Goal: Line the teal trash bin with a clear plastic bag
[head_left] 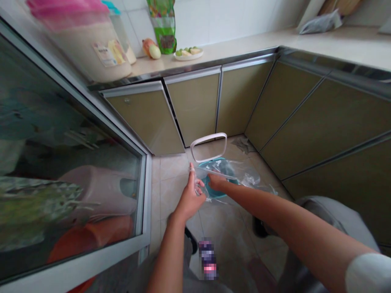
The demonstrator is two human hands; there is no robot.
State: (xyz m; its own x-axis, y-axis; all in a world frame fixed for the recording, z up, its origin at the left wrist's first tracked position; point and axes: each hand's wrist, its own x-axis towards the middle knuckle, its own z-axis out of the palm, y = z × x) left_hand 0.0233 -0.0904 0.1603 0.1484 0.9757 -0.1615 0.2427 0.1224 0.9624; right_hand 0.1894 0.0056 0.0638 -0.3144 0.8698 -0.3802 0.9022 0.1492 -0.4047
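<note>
A clear plastic bag is spread over a teal bin on the floor, its loose folds hanging out to the right. My left hand is at the bin's left side, its index finger pointing up and the other fingers curled on the bag's edge. My right hand reaches down into the bin, inside the bag; its fingers are hidden. Just behind the bin, a pale rim ring stands upright near the cabinets, apart from both hands.
Cabinets enclose the corner behind and to the right. A framed glass door stands at the left. On the counter are a pink-lidded container, a green bag and a plate. A blurred purple object is near my feet.
</note>
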